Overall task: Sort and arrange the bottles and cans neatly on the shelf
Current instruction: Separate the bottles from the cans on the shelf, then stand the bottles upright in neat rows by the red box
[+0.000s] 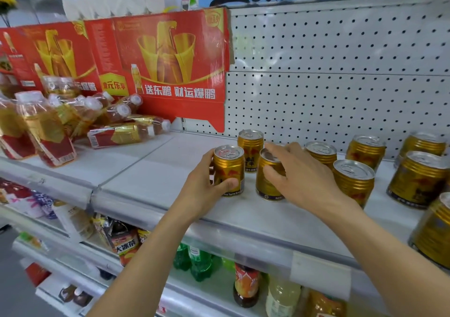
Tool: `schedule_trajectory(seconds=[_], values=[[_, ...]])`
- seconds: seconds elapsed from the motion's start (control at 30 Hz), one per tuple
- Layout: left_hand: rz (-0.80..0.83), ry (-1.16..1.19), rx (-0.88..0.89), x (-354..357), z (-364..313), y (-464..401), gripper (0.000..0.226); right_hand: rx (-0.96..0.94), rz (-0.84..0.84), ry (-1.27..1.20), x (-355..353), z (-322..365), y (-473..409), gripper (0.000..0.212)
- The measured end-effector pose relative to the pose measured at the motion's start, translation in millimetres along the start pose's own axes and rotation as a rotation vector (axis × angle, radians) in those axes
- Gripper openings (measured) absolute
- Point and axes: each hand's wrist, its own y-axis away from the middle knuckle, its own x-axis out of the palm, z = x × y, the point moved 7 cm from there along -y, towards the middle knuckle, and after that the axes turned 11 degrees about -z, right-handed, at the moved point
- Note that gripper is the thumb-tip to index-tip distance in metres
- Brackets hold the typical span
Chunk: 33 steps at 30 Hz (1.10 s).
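Just cans (229, 170) near shelf (155, 170) edge, leftward room.

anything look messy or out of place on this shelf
Yes. The bottles at the left lie toppled in a loose heap in front of the red carton, not upright. The gold cans to the right stand upright but scattered, not in rows.

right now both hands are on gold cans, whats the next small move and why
Probably slide the can in the left hand rightward, beside the can under the right hand. A gap separates them, and the other cans stand loosely scattered along the shelf.
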Motion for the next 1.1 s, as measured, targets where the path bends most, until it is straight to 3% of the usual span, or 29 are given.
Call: schedule_trajectory(seconds=[0.17, 0.33, 0.4, 0.73, 1.1], values=[[-0.047, -0.213, 0.121, -15, -9, 6, 0.087, 0.054, 0.016, 0.007, 3, 3, 16, 0.063], [-0.168, -0.431, 0.394, -53, -12, 22, 0.083, -0.077, -0.421, -0.092, -27, 63, 35, 0.054], [-0.217, -0.445, 0.458, -77, 0, 25, 0.079, -0.13, -0.487, -0.15, -24, 102, 40, 0.054], [-0.196, -0.532, 0.51, -266, 107, -5, 0.06, -0.135, -0.343, -0.294, 79, 300, 8, 0.055], [-0.3, -0.551, 0.518, -390, 143, -82, 0.072, -0.147, -0.102, -0.301, 125, 390, -82, 0.053]])
